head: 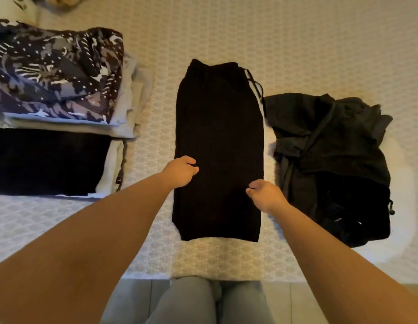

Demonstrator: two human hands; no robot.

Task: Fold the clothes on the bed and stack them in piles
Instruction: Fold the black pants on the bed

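A black garment with a drawstring waistband lies flat and lengthwise in the middle of the bed, waistband at the far end. My left hand is at its left edge about halfway down, fingers curled at the fabric. My right hand is at its right edge, a little nearer to me, fingers curled at the cloth too. Whether either hand has pinched the fabric is unclear. A folded pile topped by a dark patterned garment sits at the far left, with a folded black piece in front of it.
A heap of unfolded dark clothes lies to the right of the black garment, close to its edge. The bed cover is pale with a fine pattern. My knees in grey trousers are at the bed's near edge.
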